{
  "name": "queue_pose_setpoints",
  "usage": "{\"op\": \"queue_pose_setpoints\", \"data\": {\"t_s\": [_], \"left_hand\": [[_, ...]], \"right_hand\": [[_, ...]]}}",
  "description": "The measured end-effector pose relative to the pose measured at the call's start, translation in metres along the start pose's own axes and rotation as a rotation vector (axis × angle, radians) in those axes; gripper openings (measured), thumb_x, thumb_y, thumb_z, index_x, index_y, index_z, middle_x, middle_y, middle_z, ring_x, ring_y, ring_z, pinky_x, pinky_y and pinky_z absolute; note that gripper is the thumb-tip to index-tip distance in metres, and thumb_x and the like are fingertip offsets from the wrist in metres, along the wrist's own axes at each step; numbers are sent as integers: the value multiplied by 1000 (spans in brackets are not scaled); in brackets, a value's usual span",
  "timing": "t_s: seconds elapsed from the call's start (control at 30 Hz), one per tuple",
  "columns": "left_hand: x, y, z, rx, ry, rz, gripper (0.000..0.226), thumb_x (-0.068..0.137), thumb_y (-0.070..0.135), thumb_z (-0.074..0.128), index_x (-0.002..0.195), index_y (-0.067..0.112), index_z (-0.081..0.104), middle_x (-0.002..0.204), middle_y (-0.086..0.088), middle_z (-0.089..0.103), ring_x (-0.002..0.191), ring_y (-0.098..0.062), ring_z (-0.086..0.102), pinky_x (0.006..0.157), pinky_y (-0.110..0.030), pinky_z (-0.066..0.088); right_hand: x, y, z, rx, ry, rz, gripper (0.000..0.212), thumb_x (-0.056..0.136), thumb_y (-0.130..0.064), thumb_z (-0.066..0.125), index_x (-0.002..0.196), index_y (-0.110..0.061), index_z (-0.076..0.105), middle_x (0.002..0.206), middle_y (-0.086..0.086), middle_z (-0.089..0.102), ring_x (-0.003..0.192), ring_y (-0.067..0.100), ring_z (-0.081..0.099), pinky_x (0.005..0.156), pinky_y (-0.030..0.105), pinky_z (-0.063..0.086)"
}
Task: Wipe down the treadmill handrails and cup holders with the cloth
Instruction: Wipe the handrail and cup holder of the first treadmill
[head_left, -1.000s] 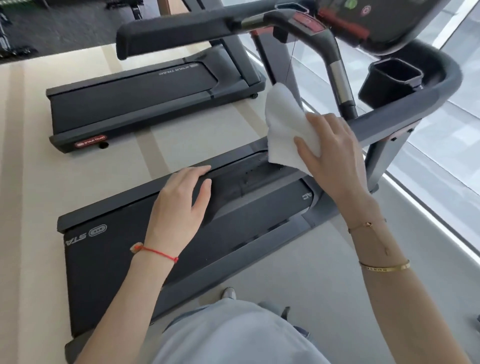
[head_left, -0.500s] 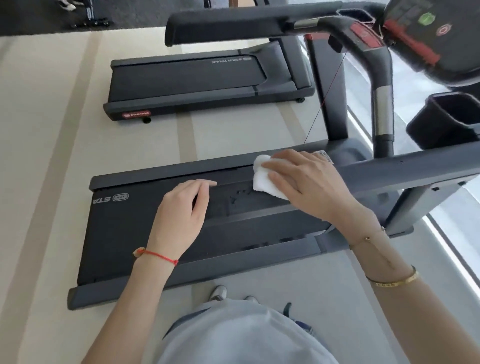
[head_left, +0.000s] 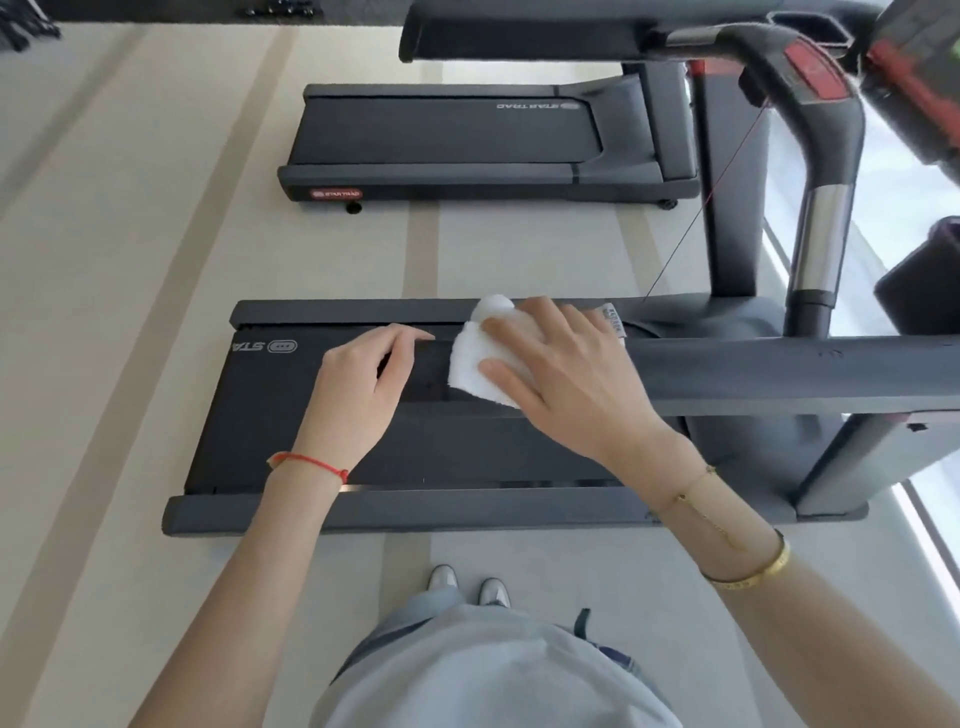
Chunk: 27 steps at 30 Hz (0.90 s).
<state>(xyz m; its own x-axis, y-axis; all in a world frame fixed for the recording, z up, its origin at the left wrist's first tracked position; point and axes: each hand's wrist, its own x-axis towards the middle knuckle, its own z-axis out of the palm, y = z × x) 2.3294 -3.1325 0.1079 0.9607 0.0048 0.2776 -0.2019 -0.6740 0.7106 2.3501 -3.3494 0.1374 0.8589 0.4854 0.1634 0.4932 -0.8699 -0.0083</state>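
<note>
The right hand (head_left: 566, 379) presses a small white folded cloth (head_left: 480, 364) down on the long dark grey handrail (head_left: 779, 374), close to its free end. The fingers lie spread and mostly straight on top of the cloth, so it is pushed flat, not squeezed. The left hand (head_left: 363, 384) sits at that free end of the handrail with its fingers bent over the top. It holds no cloth, and I cannot tell how tightly it grips.

To wipe well, I think the flat hand should keep pushing down and slide the cloth along the whole handrail, then fold round the sides and underneath. The left hand sits just beside the cloth, so it may need to move away to let the cloth reach the very tip.

Under the handrail lies the black walking belt (head_left: 311, 441) of the treadmill. Past the handrail's far-right part a dark square cup holder (head_left: 924, 291) shows at the picture's edge, blurry, and I think it is not wiped yet. Above it a curved black and silver grip bar (head_left: 821, 234) rises from the handrail, which the cloth will have to go around. A second grey treadmill (head_left: 467, 150) stands well beyond the handrail on the pale striped floor (head_left: 130, 260).
</note>
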Motion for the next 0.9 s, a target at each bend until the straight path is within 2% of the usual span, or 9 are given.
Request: {"op": "queue_pose_setpoints", "data": {"t_s": [0.17, 0.23, 0.33, 0.43, 0.5, 0.57, 0.63, 0.73, 0.9], "left_hand": [[0, 0, 0, -27, -31, -36, 30, 105, 20, 41, 105, 20, 72, 64, 25, 52, 51, -7, 43, 53, -10, 31], [1, -1, -1, -43, -50, -51, 30, 104, 22, 42, 106, 21, 72, 65, 26, 52, 51, -9, 42, 53, -10, 31], [2, -3, -3, -84, -51, -85, 27, 104, 22, 45, 105, 21, 72, 71, 28, 60, 53, -6, 47, 53, -9, 32], [-1, -5, -7, -134, -2, -100, 29, 105, 16, 42, 107, 16, 71, 91, 19, 70, 80, 0, 62, 70, -8, 41], [-4, -8, -9, -120, 14, -81, 31, 105, 14, 40, 110, 14, 71, 104, 12, 71, 98, 2, 63, 83, -8, 42], [-7, -10, -9, -92, 6, -60, 30, 105, 14, 41, 114, 12, 70, 109, 10, 70, 104, 4, 61, 90, -8, 41], [-8, -11, -7, -83, 14, -39, 30, 105, 15, 41, 116, 11, 69, 111, 9, 69, 106, 4, 60, 92, -9, 41], [-9, -12, -4, -88, 32, -31, 30, 105, 14, 40, 115, 10, 68, 111, 8, 69, 105, 3, 61, 91, -10, 41], [-11, -11, -2, -110, 46, -44, 30, 105, 13, 39, 115, 13, 67, 108, 9, 69, 99, 4, 61, 86, -8, 41]], "right_hand": [[-14, 34, -1, 121, 151, 137, 44, 98, -50, 34, 115, -24, 64, 95, 5, 61, 81, 30, 58, 76, 37, 38], [-11, 28, -1, 93, 139, 139, 46, 98, -52, 32, 115, -23, 65, 96, 7, 60, 79, 31, 57, 75, 39, 40], [5, -12, 6, 41, 95, 11, 48, 99, -52, 32, 127, -22, 57, 110, 11, 57, 84, 32, 54, 75, 42, 40], [10, -41, 16, 27, 142, -42, 48, 101, -50, 36, 136, -22, 52, 126, 13, 55, 93, 33, 53, 84, 45, 41], [-3, -31, 22, 11, 187, -57, 48, 101, -51, 39, 141, -24, 48, 132, 13, 52, 105, 33, 53, 93, 44, 40], [-23, -14, 24, -2, 225, -34, 50, 101, -49, 43, 145, -25, 43, 137, 14, 49, 119, 33, 48, 102, 44, 35], [-35, -4, 24, 18, 233, 22, 50, 101, -49, 44, 145, -26, 43, 138, 14, 47, 123, 34, 45, 106, 44, 32], [-18, -16, 18, 63, 178, 62, 51, 99, -55, 40, 139, -24, 49, 132, 13, 50, 112, 34, 50, 101, 45, 35], [3, -31, 10, 59, 150, 2, 53, 98, -59, 38, 131, -22, 57, 110, 10, 57, 90, 29, 54, 85, 41, 42]]}}
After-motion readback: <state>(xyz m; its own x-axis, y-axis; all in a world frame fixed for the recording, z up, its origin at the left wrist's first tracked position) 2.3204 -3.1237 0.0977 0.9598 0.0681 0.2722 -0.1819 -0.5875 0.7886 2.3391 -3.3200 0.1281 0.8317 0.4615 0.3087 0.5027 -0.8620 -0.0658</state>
